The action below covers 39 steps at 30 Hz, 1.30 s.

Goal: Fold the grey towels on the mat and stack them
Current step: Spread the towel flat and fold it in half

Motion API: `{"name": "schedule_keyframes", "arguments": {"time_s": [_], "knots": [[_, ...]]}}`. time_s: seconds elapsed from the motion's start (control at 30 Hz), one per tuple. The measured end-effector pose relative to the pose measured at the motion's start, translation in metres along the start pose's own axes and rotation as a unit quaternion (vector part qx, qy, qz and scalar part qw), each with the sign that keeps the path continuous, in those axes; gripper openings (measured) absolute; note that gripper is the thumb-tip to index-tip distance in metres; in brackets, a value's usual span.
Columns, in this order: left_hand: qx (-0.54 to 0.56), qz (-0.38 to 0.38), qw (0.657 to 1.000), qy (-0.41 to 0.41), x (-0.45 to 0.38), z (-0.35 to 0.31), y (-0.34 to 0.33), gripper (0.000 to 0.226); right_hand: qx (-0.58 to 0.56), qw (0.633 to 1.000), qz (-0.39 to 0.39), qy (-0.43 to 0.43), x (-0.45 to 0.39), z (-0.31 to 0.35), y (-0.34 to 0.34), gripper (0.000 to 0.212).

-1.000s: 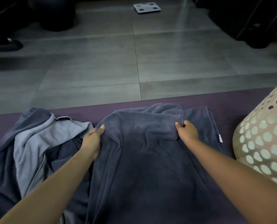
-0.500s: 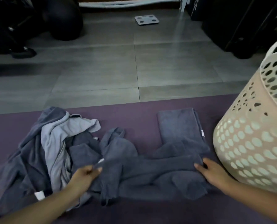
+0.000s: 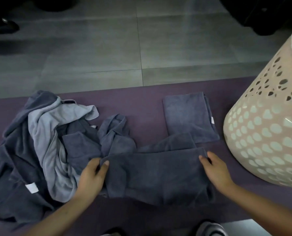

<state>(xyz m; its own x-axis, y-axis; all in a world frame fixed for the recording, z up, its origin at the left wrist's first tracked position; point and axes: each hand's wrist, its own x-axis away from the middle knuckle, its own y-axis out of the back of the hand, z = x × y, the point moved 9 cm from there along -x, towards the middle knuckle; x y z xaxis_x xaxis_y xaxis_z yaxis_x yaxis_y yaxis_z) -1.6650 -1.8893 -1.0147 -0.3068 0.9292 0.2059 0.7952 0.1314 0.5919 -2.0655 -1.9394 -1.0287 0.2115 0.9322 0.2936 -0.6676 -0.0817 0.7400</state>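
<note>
Towel (image 3: 158, 174) spread across the mat (image 3: 141, 103) at centre, half-folded, far edge doubled over toward 6 o'clock; far-right flap lapping the near corner of the folded towel (image 3: 189, 116) at 1 o'clock.

Risks, left to right: heap (image 3: 39, 142) at 9 o'clock pressed against the left end, a twisted dark piece from it lying on the towel's far-left corner; likely dragged along or caught inside the next fold, spoiling the edge. Left end bunched and thick under the thumb; likely to give a lopsided fold unless smoothed first. Middle slack, with soft ridges; uneven pull from either side likely to skew the fold line. Right flap resting on the folded towel; a tug toward 6 o'clock could shift or open that piece. Basket (image 3: 269, 130) near at 3 o'clock; little room for a sweep of the right elbow.

Left hand (image 3: 90, 178): forearm in from 7 o'clock, palm down, thumb and forefinger clamped on the towel's far-left corner, remaining fingers curled beneath, hidden by cloth. Right hand (image 3: 216, 169): forearm in from 5 o'clock, thumb on top of the far-right corner, fingers tucked round the edge, pinching it; fingertips underneath not visible.
</note>
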Motion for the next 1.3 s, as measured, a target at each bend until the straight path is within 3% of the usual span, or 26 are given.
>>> {"name": "schedule_keyframes", "arguments": {"time_s": [0.1,0.2,0.3,0.4,0.53,0.7,0.83,0.9,1.03,1.2,1.3], "knots": [[0.147,0.020,0.989,0.009,0.006,-0.029,0.000,0.031,-0.204,0.978,-0.033,-0.030,0.007,0.017,0.015,0.021],[0.177,-0.002,0.984,0.015,-0.005,-0.045,0.007,0.029,-0.280,0.958,-0.048,-0.040,0.005,0.034,0.021,0.017],[0.071,-0.002,0.997,0.007,-0.035,-0.051,0.002,0.030,-0.201,0.979,-0.022,-0.031,-0.018,0.039,0.008,0.017],[-0.023,0.038,0.999,0.005,-0.069,-0.034,-0.021,0.033,-0.091,0.994,0.054,-0.033,-0.048,0.032,-0.028,0.015],[-0.103,0.104,0.989,0.033,-0.103,-0.011,-0.055,0.026,-0.066,0.988,0.114,-0.081,-0.080,0.015,-0.060,0.017],[-0.162,0.134,0.977,0.030,-0.123,-0.006,-0.080,0.029,0.018,0.985,0.107,-0.135,-0.090,0.015,-0.063,0.038],[-0.164,0.159,0.972,0.059,-0.125,-0.004,-0.090,0.026,-0.024,0.986,0.092,-0.137,-0.092,0.018,-0.062,0.015],[-0.198,0.179,0.962,0.066,-0.128,-0.002,-0.091,0.030,-0.069,0.987,0.075,-0.126,-0.096,0.016,-0.061,0.028],[-0.245,0.214,0.944,0.060,-0.130,0.000,-0.095,0.031,-0.051,0.993,0.053,-0.096,-0.099,0.018,-0.055,0.016],[-0.273,0.151,0.950,0.022,-0.131,0.002,-0.085,0.030,-0.012,0.996,0.023,-0.081,-0.102,0.013,-0.044,0.009],[-0.351,0.157,0.923,-0.013,-0.131,0.007,-0.084,0.031,-0.005,0.997,0.026,-0.068,-0.104,0.011,-0.042,0.014]]}}
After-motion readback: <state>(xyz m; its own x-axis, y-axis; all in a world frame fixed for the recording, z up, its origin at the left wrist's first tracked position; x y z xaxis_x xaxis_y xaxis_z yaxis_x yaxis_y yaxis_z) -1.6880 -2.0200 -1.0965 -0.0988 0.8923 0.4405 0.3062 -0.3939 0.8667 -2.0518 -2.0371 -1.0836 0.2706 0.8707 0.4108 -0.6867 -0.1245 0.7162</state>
